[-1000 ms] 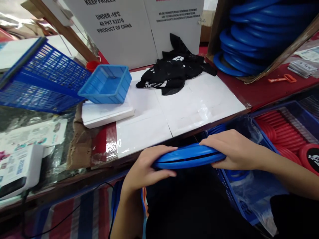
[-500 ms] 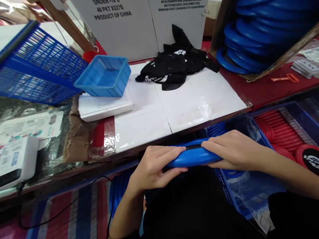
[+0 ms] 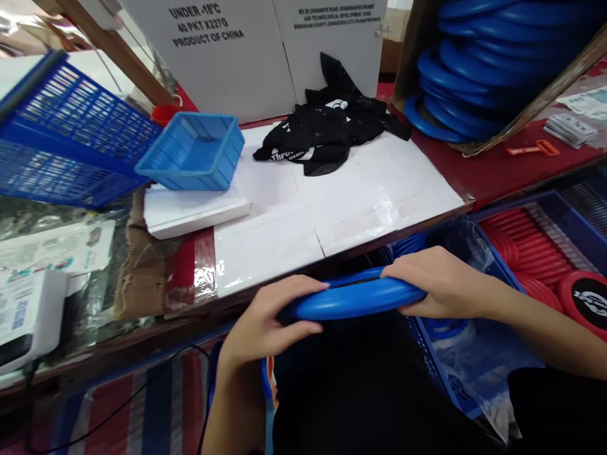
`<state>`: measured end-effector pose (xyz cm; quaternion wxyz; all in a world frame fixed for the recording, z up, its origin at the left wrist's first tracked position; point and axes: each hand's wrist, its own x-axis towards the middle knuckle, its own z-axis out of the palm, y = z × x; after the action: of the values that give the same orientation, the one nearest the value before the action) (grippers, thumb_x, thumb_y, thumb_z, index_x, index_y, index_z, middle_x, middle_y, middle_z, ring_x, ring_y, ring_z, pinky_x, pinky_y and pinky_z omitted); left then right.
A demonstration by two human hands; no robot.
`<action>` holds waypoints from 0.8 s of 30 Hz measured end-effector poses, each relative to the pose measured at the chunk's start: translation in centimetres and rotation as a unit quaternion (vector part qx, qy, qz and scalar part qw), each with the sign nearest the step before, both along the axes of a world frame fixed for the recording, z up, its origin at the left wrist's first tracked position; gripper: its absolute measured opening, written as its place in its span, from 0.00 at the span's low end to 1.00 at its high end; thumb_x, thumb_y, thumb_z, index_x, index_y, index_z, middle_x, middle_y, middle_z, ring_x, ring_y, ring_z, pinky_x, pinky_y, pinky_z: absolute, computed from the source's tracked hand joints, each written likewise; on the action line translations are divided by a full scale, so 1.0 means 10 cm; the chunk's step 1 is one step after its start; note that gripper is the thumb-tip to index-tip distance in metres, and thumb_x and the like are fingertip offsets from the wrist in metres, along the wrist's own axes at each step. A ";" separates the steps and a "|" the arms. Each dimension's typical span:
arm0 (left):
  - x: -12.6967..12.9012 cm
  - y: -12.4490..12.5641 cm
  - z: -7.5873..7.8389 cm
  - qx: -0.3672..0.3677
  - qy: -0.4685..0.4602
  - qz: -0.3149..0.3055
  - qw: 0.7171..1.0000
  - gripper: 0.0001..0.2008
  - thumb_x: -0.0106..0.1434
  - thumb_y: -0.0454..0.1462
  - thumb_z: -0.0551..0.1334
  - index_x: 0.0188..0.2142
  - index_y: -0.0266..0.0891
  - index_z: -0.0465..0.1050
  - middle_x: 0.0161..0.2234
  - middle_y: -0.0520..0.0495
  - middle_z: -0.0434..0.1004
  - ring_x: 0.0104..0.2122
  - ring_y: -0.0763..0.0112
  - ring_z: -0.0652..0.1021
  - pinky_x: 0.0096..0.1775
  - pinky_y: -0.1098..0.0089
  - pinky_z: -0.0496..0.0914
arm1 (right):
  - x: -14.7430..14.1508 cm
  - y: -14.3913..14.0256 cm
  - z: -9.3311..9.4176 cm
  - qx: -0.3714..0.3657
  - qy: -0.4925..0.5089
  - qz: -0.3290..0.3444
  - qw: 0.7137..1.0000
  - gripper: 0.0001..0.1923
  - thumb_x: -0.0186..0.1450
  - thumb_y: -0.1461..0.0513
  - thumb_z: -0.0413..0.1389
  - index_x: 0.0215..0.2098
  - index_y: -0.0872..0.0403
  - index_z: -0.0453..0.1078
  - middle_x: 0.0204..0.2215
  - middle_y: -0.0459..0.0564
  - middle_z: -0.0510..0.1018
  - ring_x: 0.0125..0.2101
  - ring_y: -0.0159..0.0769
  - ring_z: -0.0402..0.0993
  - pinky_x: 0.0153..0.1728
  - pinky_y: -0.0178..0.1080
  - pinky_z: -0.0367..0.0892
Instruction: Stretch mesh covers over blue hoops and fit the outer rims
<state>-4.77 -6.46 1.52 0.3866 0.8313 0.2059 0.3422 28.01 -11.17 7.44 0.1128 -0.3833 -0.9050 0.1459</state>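
In front of my body, between both hands, is a blue flying disc [image 3: 355, 299] with a thick rounded rim, seen nearly edge-on. A strip of dark fabric shows inside its rim. My left hand [image 3: 268, 319] holds the disc's left end, fingers over the top and thumb along the lower side. At the opposite end my right hand [image 3: 441, 281] grips the rim, fingertips on its upper edge. Beyond the disc, black fabric pieces [image 3: 327, 136] with white print lie heaped on the white table top [image 3: 265, 243].
A small blue bin [image 3: 190, 151] rests on a white block at left, beside a tilted blue basket [image 3: 80, 133]. Blue rings [image 3: 469, 82] fill a carton at back right. Below are crates with red rings [image 3: 521, 240] and a red disc [image 3: 588, 303]. An orange scraper [image 3: 533, 148] lies nearby.
My left hand has slid left and outward along the disc, and more of its blue rim shows. My right hand stays at its end. The camera view has shifted slightly.
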 end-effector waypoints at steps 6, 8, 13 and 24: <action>0.41 -0.13 0.14 0.151 0.080 0.004 0.985 0.23 0.73 0.43 0.65 0.63 0.37 0.70 0.49 0.36 0.85 0.45 0.57 0.86 0.46 0.62 0.81 | -0.15 -0.04 -0.02 0.027 -0.035 0.005 0.999 0.17 0.71 0.55 0.63 0.51 0.57 0.73 0.38 0.54 0.84 0.33 0.41 0.80 0.31 0.38 0.66; 0.34 -0.11 0.10 0.151 0.064 0.007 0.986 0.21 0.74 0.42 0.65 0.62 0.37 0.71 0.48 0.38 0.85 0.45 0.58 0.86 0.46 0.62 0.81 | -0.10 -0.04 0.02 0.003 -0.005 0.007 1.000 0.20 0.72 0.52 0.62 0.55 0.57 0.71 0.39 0.53 0.84 0.34 0.41 0.81 0.33 0.38 0.69; 0.11 -0.04 0.07 0.108 0.025 0.027 0.993 0.18 0.73 0.45 0.66 0.58 0.40 0.76 0.47 0.41 0.86 0.46 0.59 0.86 0.51 0.62 0.80 | 0.01 -0.09 0.03 0.001 0.050 0.001 0.999 0.23 0.74 0.49 0.59 0.58 0.56 0.70 0.44 0.54 0.85 0.38 0.41 0.83 0.38 0.39 0.72; 0.34 -0.11 0.19 0.140 0.047 0.001 0.989 0.19 0.72 0.42 0.67 0.59 0.37 0.74 0.47 0.39 0.86 0.44 0.59 0.86 0.46 0.65 0.80 | -0.10 -0.12 -0.05 0.039 0.054 0.013 0.998 0.21 0.76 0.49 0.56 0.56 0.57 0.70 0.42 0.55 0.85 0.38 0.41 0.83 0.37 0.39 0.73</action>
<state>-1.36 -7.53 3.43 0.2559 0.8923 0.1749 0.3281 27.01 -12.37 6.94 0.1748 -0.3580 -0.9076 0.1326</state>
